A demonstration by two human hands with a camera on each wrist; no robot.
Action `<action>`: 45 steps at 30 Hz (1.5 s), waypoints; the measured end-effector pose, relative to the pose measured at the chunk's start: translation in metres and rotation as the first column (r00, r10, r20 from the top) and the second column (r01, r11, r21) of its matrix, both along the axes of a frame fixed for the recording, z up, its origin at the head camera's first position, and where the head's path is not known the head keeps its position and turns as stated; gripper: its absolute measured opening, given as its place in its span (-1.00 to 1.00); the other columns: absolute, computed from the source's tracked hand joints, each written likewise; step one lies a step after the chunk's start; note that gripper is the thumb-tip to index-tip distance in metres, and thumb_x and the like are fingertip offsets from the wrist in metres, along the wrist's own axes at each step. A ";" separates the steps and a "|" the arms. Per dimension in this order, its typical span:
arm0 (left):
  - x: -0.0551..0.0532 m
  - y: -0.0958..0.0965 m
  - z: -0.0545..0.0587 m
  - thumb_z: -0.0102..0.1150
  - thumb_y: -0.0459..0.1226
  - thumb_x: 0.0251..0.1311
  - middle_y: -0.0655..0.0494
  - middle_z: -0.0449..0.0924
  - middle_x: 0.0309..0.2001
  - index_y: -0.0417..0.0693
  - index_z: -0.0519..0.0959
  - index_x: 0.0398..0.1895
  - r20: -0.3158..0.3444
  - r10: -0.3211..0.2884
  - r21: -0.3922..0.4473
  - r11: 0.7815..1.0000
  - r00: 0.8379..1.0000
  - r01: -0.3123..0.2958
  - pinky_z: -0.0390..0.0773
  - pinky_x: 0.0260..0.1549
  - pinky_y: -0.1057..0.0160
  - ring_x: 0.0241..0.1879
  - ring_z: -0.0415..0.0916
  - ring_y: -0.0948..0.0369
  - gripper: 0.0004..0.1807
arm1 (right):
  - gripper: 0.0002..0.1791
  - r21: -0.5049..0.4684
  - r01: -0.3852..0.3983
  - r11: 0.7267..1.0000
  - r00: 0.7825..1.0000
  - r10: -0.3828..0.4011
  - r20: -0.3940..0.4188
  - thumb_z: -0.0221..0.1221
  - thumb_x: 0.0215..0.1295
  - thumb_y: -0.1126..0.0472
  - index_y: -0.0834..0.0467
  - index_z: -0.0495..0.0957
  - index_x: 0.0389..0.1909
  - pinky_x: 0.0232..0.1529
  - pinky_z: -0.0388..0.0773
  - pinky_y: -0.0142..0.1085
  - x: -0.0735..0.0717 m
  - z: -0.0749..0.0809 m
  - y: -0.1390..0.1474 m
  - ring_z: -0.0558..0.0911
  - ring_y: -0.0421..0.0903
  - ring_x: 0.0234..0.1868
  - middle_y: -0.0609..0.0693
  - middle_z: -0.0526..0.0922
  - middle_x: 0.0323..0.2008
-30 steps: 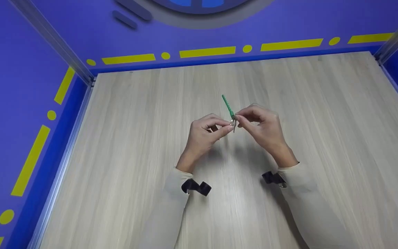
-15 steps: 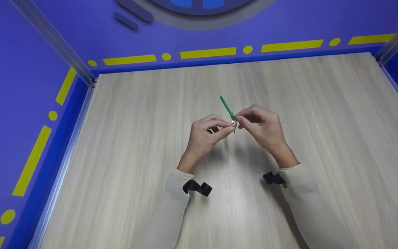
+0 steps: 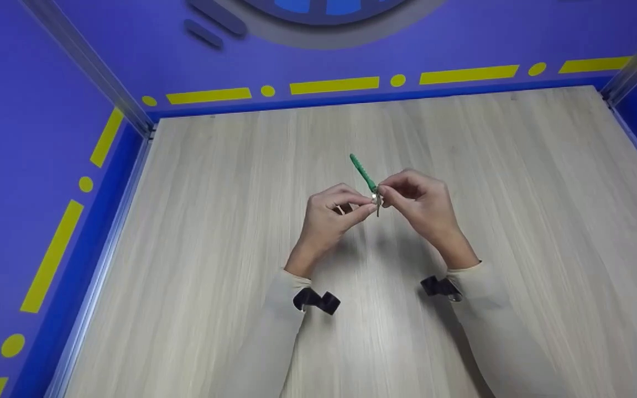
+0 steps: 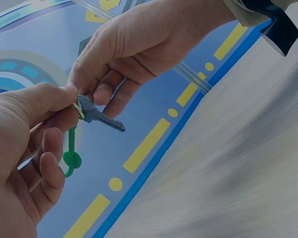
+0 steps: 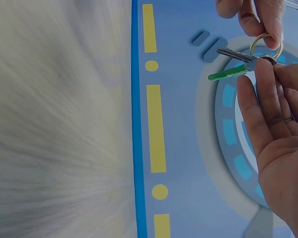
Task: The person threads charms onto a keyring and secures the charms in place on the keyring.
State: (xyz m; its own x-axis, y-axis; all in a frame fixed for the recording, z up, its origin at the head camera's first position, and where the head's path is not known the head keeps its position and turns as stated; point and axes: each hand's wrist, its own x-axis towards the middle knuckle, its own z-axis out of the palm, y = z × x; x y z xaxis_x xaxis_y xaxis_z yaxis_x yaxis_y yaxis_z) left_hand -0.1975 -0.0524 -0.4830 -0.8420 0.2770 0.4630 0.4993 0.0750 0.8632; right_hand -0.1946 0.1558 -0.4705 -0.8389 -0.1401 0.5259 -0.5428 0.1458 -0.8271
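Note:
Both hands meet fingertip to fingertip above the table. My left hand (image 3: 329, 213) pinches a metal key ring (image 5: 252, 47) between thumb and forefinger. My right hand (image 3: 421, 202) pinches the head of a silver key (image 4: 105, 119), which is on the ring. The key's notched blade sticks out past the fingers, pointing toward me in the head view. A thin green strip (image 3: 362, 172) with a bumpy edge extends from the same spot, away from me and leftward. In the left wrist view it looks like a green cord with a round lobe, partly hidden behind the left fingers.
A pale wood-grain table (image 3: 213, 221) lies under the hands. Blue panels (image 3: 318, 61) with yellow marks stand at the back and sides, joined by metal posts (image 3: 92, 66). Black straps (image 3: 316, 300) sit on both wrists over light sleeves.
The green strip has tilted a little further to the left, and the key blade shows more below the fingertips. Both hands keep their pinch and have barely moved.

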 end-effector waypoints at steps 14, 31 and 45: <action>-0.002 0.001 -0.003 0.54 -0.40 0.20 0.12 0.75 -0.37 -0.22 0.85 -0.30 -0.119 0.014 0.007 1.000 0.993 -0.014 0.46 -0.48 0.37 -0.47 0.48 0.30 -0.96 | -0.96 0.013 0.006 1.000 1.000 -0.006 0.006 0.38 0.34 0.48 0.36 0.73 -0.23 -0.26 0.71 -0.34 0.000 0.000 0.000 0.72 -0.12 -0.40 0.07 0.77 -0.35; -0.001 0.003 -0.007 0.56 -0.34 0.21 0.18 0.74 -0.32 -0.13 0.86 -0.27 -0.028 0.007 0.016 1.000 1.000 -0.007 0.50 -0.47 0.33 -0.45 0.52 0.27 -0.93 | -0.95 -0.019 -0.022 1.000 1.000 0.021 -0.014 0.35 0.37 0.49 0.37 0.72 -0.20 -0.23 0.72 -0.33 -0.001 -0.001 0.000 0.76 -0.11 -0.34 0.12 0.77 -0.32; -0.001 0.000 -0.007 0.53 -0.24 0.28 0.20 0.74 -0.24 -0.07 0.83 -0.16 0.093 0.023 0.032 0.999 0.995 -0.026 0.52 -0.58 0.33 -0.53 0.57 0.17 -0.86 | -0.95 0.042 -0.031 0.999 1.000 0.031 -0.001 0.34 0.38 0.49 0.37 0.68 -0.19 -0.12 0.70 -0.33 0.002 0.001 0.002 0.75 -0.11 -0.26 0.07 0.78 -0.26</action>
